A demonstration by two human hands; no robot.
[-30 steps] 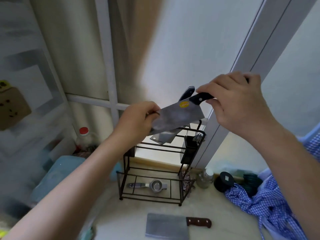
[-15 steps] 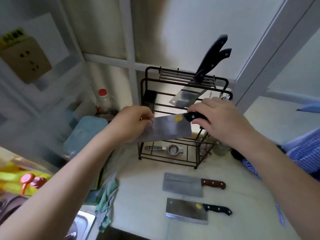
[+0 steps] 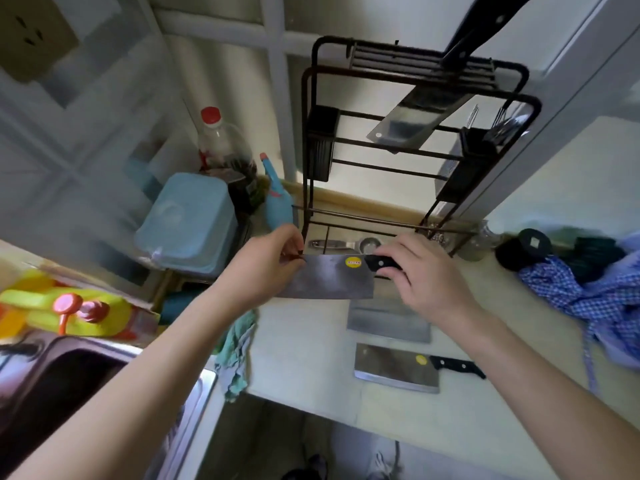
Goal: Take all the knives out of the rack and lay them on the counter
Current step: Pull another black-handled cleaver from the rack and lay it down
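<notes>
Kitchen corner, pale table (image 3: 304,344) w/ steel sink (image 3: 104,382) at left, window frame behind. Black wire rack (image 3: 415,133) stands at back of table, near wall.

Held cleaver (image 3: 332,277): in air, low over table, just in front of rack base. Blade flat-ish, long axis runs left–right, handle to the right. Yellow sticker near handle end. Right hand (image 3: 422,275) clamped on the black handle; left hand (image 3: 270,268) pinches the far blade end btwn thumb and fingers. Both hands closed on the same knife.

Key relation: free table spot lies directly below and slightly toward the person from the blade. Two cleavers already down there: one (image 3: 389,322) partly hidden under right hand, handle not visible; another (image 3: 398,367) nearer the table edge, black handle pointing right. Both lie w/ same left–right axis as the held one. Judgement: lowering straight down lands it btwn rack foot and first laid cleaver, a tight gap; may overlap that blade unless shifted left.

Still in rack: at least one cleaver (image 3: 412,123) hanging tilted from top slots, dark handles (image 3: 485,26) sticking up and out of frame; exact count unclear. Task approx. halfway, est.

Surroundings: blue tub (image 3: 187,220) and red-capped bottle (image 3: 218,140) left of rack; green rag (image 3: 239,344) at table's left edge; blue checked cloth (image 3: 595,292) at right; wall socket (image 3: 31,32) upper left.
</notes>
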